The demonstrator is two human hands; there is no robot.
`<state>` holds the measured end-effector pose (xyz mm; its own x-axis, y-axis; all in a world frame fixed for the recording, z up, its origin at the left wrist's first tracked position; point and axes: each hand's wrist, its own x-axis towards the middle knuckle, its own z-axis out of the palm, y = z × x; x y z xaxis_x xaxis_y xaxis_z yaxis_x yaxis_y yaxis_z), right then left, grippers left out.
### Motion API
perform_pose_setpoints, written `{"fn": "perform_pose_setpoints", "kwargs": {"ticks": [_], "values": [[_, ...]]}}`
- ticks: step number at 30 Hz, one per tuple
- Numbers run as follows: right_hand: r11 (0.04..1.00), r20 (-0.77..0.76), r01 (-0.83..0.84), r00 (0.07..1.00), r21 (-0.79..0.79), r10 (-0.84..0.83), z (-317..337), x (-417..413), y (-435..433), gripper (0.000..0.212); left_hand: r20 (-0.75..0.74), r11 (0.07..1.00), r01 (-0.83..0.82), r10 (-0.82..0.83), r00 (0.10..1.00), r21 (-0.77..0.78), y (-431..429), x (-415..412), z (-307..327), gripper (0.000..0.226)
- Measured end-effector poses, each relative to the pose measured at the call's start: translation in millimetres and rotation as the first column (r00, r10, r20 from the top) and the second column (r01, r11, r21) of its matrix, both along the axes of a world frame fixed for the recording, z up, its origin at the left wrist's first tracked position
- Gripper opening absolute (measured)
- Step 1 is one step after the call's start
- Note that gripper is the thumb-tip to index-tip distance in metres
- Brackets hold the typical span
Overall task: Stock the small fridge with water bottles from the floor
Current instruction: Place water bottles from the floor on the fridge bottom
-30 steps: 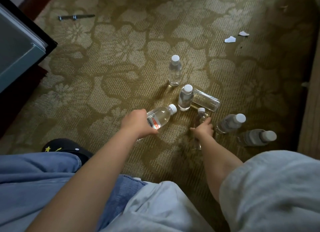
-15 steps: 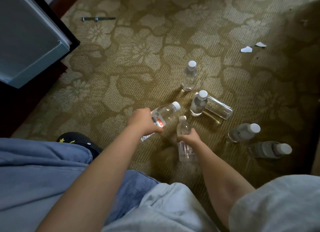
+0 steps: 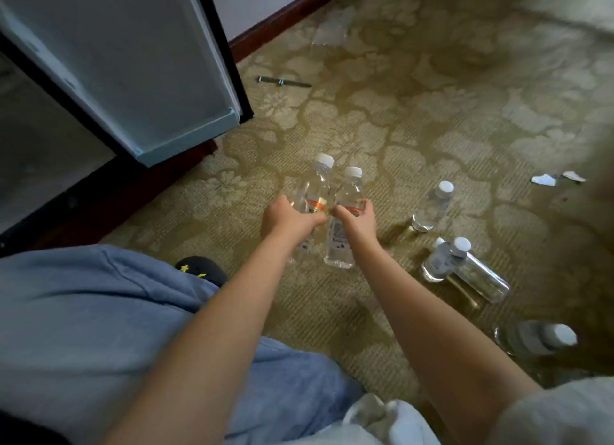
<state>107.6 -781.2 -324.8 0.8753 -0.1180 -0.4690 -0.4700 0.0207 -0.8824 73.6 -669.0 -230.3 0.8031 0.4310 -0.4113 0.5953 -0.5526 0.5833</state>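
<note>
Head view: two water bottles held side by side over the carpet, near the open fridge.

The left hand (image 3: 285,217) is wrapped round the middle of one clear plastic white-capped bottle (image 3: 315,185), and the right hand (image 3: 357,220) grips its twin (image 3: 349,192) the same way. The bottles touch, caps pointing away, probably lifted off the patterned olive carpet (image 3: 432,128), though their bases are blurred. Full and sealed, they should feel fairly heavy, with thin smooth walls that give under a squeeze, so the labelled waist is the safest hold. The grey-lined fridge door (image 3: 133,62) juts out on the left, its lower corner the edge to clear. Bare carpet lies between hands and fridge; spare bottles (image 3: 432,208) sit well apart toward the right edge.
</note>
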Motion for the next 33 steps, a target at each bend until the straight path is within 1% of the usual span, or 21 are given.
{"fn": "perform_pose_setpoints", "kwargs": {"ticks": [1, 4, 6, 11, 13, 16, 19, 21, 23, 25, 27, 30, 31, 32, 33], "values": [[1.0, 0.015, -0.013, 1.0, 0.007, 0.013, 9, 4, 10, 0.048, 0.027, 0.999, -0.036, 0.037, 0.999, -0.021, 8, 2, 6, 0.075], [0.999, 0.078, -0.045, 0.996, 0.016, 0.044, 35, 13, 38, 0.034, 0.119, 0.989, -0.122, 0.131, 0.984, -0.081, 31, 4, 24, 0.07], [0.997, 0.115, -0.068, 0.991, 0.033, 0.064, 53, 17, 58, 0.031, 0.165, 0.98, -0.175, 0.19, 0.968, -0.099, 47, 4, 33, 0.067], [0.988, 0.214, -0.152, 0.966, 0.024, 0.143, 99, 22, 112, 0.045, 0.316, 0.954, -0.272, 0.298, 0.901, -0.125, 96, 0, 61, 0.064], [0.978, 0.273, -0.208, 0.941, -0.009, 0.202, 118, 23, 134, 0.05, 0.382, 0.939, -0.312, 0.343, 0.858, -0.143, 119, -1, 78, 0.061], [0.957, 0.369, -0.288, 0.886, -0.041, 0.282, 147, 26, 166, 0.045, 0.462, 0.911, -0.373, 0.411, 0.786, -0.176, 156, -3, 103, 0.058], [0.934, 0.435, -0.347, 0.831, -0.082, 0.347, 178, 27, 203, 0.047, 0.521, 0.88, -0.419, 0.471, 0.712, -0.223, 194, -10, 127, 0.052], [0.92, 0.47, -0.382, 0.797, -0.094, 0.379, 198, 25, 230, 0.049, 0.549, 0.854, -0.445, 0.515, 0.658, -0.268, 219, -17, 141, 0.045], [0.905, 0.476, -0.411, 0.778, -0.106, 0.409, 213, 21, 257, 0.057, 0.567, 0.828, -0.47, 0.555, 0.609, -0.306, 243, -26, 151, 0.041], [0.89, 0.486, -0.443, 0.758, -0.105, 0.434, 224, 16, 283, 0.06, 0.574, 0.801, -0.508, 0.588, 0.569, -0.318, 267, -35, 157, 0.037], [0.872, 0.495, -0.476, 0.734, -0.115, 0.465, 232, 10, 308, 0.058, 0.579, 0.774, -0.55, 0.615, 0.535, -0.314, 293, -45, 160, 0.041], [0.831, 0.508, -0.539, 0.681, -0.139, 0.527, 239, 5, 345, 0.062, 0.58, 0.721, -0.604, 0.666, 0.47, -0.339, 332, -56, 158, 0.067], [0.816, 0.509, -0.559, 0.664, -0.149, 0.548, 241, 4, 359, 0.064, 0.579, 0.705, -0.617, 0.681, 0.449, -0.351, 344, -60, 157, 0.071], [0.8, 0.508, -0.577, 0.646, -0.163, 0.569, 243, 3, 371, 0.061, 0.581, 0.692, -0.624, 0.692, 0.429, -0.363, 356, -62, 155, 0.071], [0.786, 0.51, -0.591, 0.626, -0.182, 0.59, 243, 3, 384, 0.053, 0.583, 0.679, -0.633, 0.701, 0.409, -0.372, 369, -65, 153, 0.071]]}}
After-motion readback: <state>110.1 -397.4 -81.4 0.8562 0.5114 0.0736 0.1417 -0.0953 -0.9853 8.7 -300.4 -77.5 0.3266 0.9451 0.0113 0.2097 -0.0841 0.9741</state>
